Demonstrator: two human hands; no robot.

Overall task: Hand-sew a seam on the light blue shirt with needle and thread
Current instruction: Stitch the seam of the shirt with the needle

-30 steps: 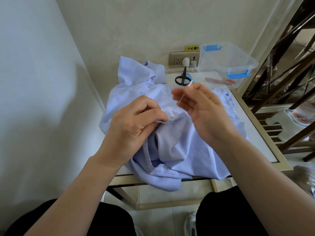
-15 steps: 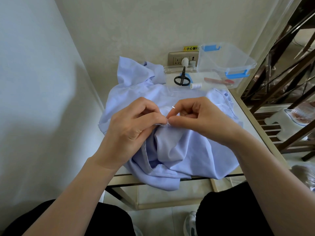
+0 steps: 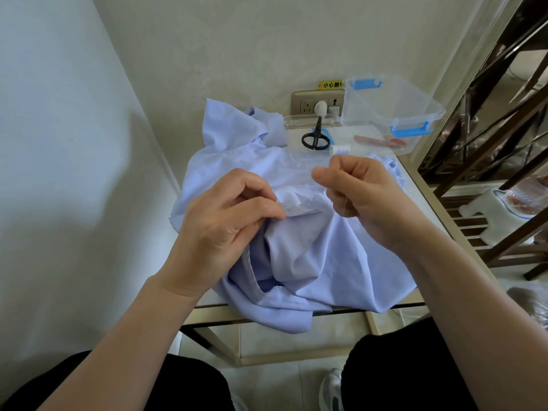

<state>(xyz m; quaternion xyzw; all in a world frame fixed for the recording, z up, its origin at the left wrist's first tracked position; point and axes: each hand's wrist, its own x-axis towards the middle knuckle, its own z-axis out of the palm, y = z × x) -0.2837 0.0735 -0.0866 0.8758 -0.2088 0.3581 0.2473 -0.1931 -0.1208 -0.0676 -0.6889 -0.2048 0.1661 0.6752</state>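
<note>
The light blue shirt (image 3: pixel 311 256) lies crumpled on a small table, its lower part hanging over the front edge. My left hand (image 3: pixel 225 229) pinches a folded seam edge of the shirt between thumb and forefinger. My right hand (image 3: pixel 358 197) hovers just right of that seam with fingers curled and thumb pressed to the forefinger; the needle and thread are too thin to make out. A white thread spool (image 3: pixel 340 149) lies behind my right hand.
Black scissors (image 3: pixel 316 137) rest on a clear lid at the back. A clear plastic box (image 3: pixel 391 111) with blue clips stands at the back right, under a wall socket (image 3: pixel 317 103). The table's right edge (image 3: pixel 430 203) borders a dark wooden rack (image 3: pixel 489 161). Walls close in left and behind.
My right hand came down to the seam beside my left fingers, then lifted away up and to the right. My left hand kept its pinch on the seam.
</note>
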